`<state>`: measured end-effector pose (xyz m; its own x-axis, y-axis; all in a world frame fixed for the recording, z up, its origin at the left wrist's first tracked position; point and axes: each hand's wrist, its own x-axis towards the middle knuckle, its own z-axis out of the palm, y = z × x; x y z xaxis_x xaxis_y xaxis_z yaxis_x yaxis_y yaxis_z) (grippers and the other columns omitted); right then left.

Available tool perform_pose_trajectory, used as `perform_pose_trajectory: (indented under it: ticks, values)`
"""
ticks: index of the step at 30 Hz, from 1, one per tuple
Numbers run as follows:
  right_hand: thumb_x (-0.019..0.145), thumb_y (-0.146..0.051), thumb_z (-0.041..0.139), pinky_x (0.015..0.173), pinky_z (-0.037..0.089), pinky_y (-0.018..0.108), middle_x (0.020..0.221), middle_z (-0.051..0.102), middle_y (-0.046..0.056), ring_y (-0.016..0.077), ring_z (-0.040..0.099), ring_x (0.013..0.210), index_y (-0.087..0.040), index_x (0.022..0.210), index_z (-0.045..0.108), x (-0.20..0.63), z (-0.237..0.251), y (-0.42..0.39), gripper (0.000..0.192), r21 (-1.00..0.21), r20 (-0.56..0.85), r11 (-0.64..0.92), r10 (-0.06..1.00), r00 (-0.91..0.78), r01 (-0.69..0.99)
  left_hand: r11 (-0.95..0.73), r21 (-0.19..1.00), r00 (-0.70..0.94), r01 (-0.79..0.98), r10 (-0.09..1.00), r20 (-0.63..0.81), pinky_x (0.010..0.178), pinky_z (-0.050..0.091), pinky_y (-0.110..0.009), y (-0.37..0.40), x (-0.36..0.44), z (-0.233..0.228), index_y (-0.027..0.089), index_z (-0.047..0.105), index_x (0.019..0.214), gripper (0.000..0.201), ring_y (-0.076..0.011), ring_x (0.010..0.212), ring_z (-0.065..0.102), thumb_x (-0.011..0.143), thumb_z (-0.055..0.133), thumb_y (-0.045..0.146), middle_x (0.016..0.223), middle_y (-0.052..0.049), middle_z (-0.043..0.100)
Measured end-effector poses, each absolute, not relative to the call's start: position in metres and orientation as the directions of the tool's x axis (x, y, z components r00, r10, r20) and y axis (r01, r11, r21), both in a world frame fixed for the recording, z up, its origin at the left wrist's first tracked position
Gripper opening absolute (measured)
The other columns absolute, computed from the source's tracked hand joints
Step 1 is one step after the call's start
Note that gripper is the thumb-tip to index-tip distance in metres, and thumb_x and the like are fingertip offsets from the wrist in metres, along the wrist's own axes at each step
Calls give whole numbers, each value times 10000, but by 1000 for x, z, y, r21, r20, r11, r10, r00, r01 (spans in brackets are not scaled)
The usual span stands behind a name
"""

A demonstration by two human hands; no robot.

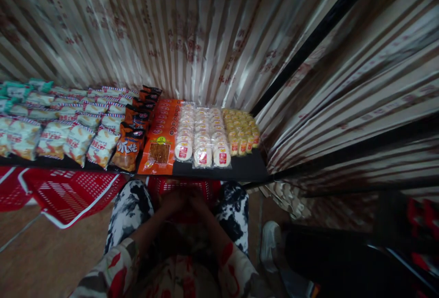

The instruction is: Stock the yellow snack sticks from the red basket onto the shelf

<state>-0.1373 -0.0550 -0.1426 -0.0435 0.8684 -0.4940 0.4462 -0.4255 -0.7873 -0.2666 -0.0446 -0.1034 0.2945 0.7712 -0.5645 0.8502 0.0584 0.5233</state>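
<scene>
Striped, shiny curtain fabric (192, 32) hangs behind a low black shelf (247, 167) lined with rows of snack packets. From the left there are teal packets (17, 91), white-and-red chip bags (77, 140), dark orange bags (128, 151), long orange packs of spicy sticks (159, 154), clear packs of round white cakes (202, 151) and small yellow packs (242, 131) at the right end. Below the shelf, a red plastic basket (185, 187) sits between the person's knees, which are in black-and-white patterned trousers (128, 208). The left hand (173, 202) and right hand (199, 202) are close together low over this basket, in deep shadow; whether they grip anything or are simply closed cannot be told. Another red basket (68, 195) lies on the floor to the left. A white shoe (270, 241) shows on the brown floor at the right.
</scene>
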Motion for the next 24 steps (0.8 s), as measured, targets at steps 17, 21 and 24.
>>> perform_pose_trajectory:
  ticks: [17, 21, 24]
  values:
    - [777, -422, 543, 469, 387, 201, 462, 521, -42, 97, 491, 447, -174, 646, 581, -126, -86, -60, 283, -794, -554, -537, 832, 27, 285, 301, 764, 321, 571, 774, -545, 704, 451, -270, -64, -272, -71, 195, 690, 910, 387, -213, 814, 624, 802, 464, 489, 891, -44, 711]
    - [772, -422, 572, 380, 286, 182, 371, 416, -83, 64, 368, 340, -184, 621, 533, -125, -68, -57, 285, -791, -565, -542, 825, 2, 286, 470, 830, 451, 299, 697, -557, 631, 451, -245, -66, -271, -63, 148, 674, 895, 281, -170, 705, 605, 733, 557, 346, 813, -33, 697]
    - [767, -401, 598, 358, 240, 175, 354, 397, -93, 51, 336, 319, -184, 604, 509, -122, -52, -53, 286, -797, -558, -525, 829, -29, 298, 549, 824, 472, 141, 694, -543, 609, 439, -235, -68, -268, -57, 123, 654, 847, 249, -143, 647, 581, 680, 584, 293, 748, -24, 674]
